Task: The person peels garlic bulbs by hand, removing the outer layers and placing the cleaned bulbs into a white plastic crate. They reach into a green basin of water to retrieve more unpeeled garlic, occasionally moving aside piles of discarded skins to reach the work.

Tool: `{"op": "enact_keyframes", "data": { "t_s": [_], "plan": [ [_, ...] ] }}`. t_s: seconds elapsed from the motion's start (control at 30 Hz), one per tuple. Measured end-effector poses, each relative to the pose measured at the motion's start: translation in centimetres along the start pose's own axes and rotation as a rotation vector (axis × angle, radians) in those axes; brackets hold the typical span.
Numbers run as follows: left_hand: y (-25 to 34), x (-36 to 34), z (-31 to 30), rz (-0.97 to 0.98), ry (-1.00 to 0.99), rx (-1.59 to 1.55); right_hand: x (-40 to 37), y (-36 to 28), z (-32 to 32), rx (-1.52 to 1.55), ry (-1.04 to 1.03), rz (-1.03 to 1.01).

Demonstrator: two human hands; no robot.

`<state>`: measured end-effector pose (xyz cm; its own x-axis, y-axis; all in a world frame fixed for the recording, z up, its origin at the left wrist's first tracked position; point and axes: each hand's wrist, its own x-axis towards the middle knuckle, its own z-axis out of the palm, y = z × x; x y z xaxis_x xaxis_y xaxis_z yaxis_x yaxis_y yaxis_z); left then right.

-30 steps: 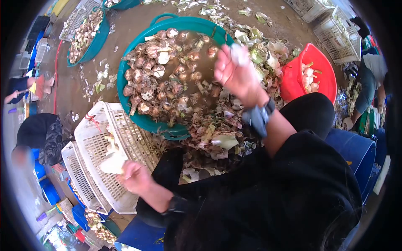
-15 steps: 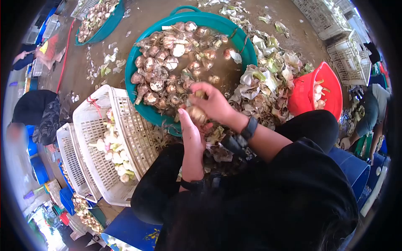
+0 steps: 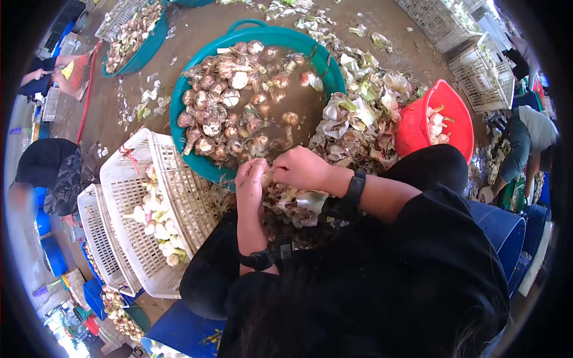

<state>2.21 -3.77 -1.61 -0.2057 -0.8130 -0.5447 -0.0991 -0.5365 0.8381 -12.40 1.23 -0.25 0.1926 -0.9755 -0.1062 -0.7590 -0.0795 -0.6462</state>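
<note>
Both hands meet just past the near rim of the green tub (image 3: 177,128). My left hand (image 3: 250,182) is closed around a garlic bulb (image 3: 268,177), which the fingers mostly hide. Against the same bulb, my right hand (image 3: 304,170) is pinched, its fingertips on the bulb's side. The tub holds muddy water and several unpeeled garlic bulbs (image 3: 212,126), some with cut stems. Loose peeled-off garlic skins (image 3: 358,113) are heaped along the tub's right side and below my hands.
To my left, a white plastic crate (image 3: 119,238) contains cleaned garlic bulbs (image 3: 161,230). A red basin (image 3: 456,116) with a few bulbs stands at my right. White crates (image 3: 486,77) are farther right. Other people (image 3: 45,170) work at both sides. Another green tub (image 3: 140,53) sits at far left.
My left hand has gone from fingers extended to closed round the bulb. My right hand has come down to it and pinches. The camera view has shifted slightly.
</note>
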Motion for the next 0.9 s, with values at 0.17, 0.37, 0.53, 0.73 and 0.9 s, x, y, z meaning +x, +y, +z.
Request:
{"op": "enact_keyframes", "data": {
  "t_s": [0.17,0.37,0.53,0.73,0.9],
  "plan": [
    [0.4,0.0,-0.3,0.012,-0.063,0.025,-0.6,-0.2,-0.2,0.294,0.109,-0.051],
    [-0.8,0.0,0.4,0.067,-0.141,-0.072,0.5,1.3,1.0,0.461,-0.005,0.380],
    [0.6,-0.7,0.1,0.263,-0.288,0.034,-0.6,2.5,1.2,1.534,-0.114,0.609],
    [0.4,-1.4,0.4,0.263,-0.318,0.530,-1.0,2.3,0.9,0.407,0.235,0.164],
    [1.2,-1.9,0.5,1.009,-0.305,0.819,-1.0,3.4,-0.7,1.602,-0.012,0.629]
  ]
}}
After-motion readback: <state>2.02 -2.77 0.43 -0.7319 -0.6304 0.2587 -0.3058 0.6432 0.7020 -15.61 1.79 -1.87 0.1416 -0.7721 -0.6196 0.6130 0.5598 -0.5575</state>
